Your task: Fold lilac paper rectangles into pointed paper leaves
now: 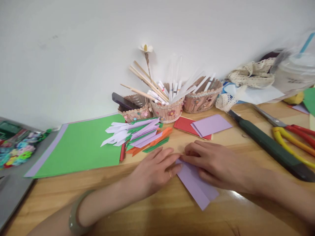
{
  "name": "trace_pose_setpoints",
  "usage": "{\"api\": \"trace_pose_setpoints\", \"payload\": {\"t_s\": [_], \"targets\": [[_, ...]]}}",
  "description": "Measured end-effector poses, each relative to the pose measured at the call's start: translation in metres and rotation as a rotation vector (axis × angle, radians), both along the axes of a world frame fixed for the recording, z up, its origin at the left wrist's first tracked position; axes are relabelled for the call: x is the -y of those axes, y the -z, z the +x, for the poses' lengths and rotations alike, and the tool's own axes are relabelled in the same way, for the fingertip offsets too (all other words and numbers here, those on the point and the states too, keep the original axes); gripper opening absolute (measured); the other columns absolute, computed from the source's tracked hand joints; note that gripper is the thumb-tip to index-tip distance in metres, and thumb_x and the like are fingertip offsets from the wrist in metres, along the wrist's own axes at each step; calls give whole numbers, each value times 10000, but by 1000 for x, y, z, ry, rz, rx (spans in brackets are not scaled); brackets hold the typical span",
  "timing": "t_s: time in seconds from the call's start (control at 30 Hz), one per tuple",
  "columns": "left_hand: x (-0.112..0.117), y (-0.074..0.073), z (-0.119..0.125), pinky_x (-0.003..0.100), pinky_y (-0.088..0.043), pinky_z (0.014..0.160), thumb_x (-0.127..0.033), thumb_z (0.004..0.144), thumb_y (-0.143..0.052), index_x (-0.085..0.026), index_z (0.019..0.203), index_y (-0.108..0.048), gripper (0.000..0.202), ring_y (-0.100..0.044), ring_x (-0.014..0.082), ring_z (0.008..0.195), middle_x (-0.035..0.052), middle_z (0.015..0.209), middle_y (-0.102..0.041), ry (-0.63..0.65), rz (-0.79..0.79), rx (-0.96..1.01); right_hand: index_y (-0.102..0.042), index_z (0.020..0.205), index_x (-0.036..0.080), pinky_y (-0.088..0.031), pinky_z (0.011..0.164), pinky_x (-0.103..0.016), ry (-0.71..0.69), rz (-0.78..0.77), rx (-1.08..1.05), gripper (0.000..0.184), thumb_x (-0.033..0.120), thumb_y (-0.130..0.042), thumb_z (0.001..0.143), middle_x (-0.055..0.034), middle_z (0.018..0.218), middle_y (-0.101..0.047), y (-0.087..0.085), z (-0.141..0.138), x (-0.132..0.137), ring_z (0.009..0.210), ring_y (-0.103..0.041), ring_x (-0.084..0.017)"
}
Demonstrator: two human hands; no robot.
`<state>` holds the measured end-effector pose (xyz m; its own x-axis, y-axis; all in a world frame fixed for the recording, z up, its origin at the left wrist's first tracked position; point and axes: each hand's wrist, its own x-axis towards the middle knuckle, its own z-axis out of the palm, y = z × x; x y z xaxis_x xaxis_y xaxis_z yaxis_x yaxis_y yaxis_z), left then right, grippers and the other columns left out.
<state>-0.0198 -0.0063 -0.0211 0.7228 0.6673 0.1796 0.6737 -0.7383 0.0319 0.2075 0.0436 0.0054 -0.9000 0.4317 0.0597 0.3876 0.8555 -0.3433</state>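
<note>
A folded piece of purple paper (194, 183) lies slantwise on the wooden table, between and under my two hands. My left hand (158, 168), with a ring on one finger, has its fingertips closed on the paper's far left corner. On the other side, my right hand (213, 160) has curled fingers, the index fingertip pressing the same far end close to my left fingertips. Part of the paper is hidden beneath the right hand. Just beyond them lies a pile of folded paper strips (140, 134) in white, purple, green and orange, and purple paper rectangles (214, 125) on red paper (183, 127).
Green paper sheets (83, 147) lie at left, near colourful small pieces (22, 147). Decorated baskets (167, 111) with sticks and pens stand against the wall. At right are a dark green-handled tool (268, 144), scissors (290, 131), lace ribbon (253, 75) and a plastic cup (297, 72).
</note>
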Motion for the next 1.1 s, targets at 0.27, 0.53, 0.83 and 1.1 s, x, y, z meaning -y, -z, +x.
{"api": "trace_pose_setpoints", "payload": {"t_s": [0.27,0.53,0.83,1.1], "targets": [[4,-5,-5,441,-326,1065,-212,989,-378,-178,1248,-530,302,-321,286,1356,91,1348,-524,111,90,-167,-610,1081,175,-465,738,-395,-63,145,46,244,192,-447,900,-99,952,-598,-7,6,-2,893,-531,-241],[2,-2,-8,431,-323,1078,-191,980,-371,-178,1287,-485,328,-277,252,1378,74,1382,-492,125,73,-135,-587,759,207,-439,635,-272,-33,-97,-18,204,61,-451,803,-35,888,-595,-22,25,-8,737,-565,-151],[2,0,-7,438,-368,1051,-105,968,-304,-114,1311,-453,374,-272,258,1376,105,1374,-493,84,138,-87,-623,772,195,-428,655,-201,-116,-434,-39,194,31,-528,818,9,856,-599,-17,12,4,750,-571,-96],[7,-4,-6,390,-408,1033,-109,957,-383,-125,1136,-587,271,-515,198,1154,64,1122,-658,146,276,141,-645,844,170,-435,627,-230,138,-140,-238,220,79,-445,846,-51,851,-612,11,-2,11,702,-567,-123]]}}
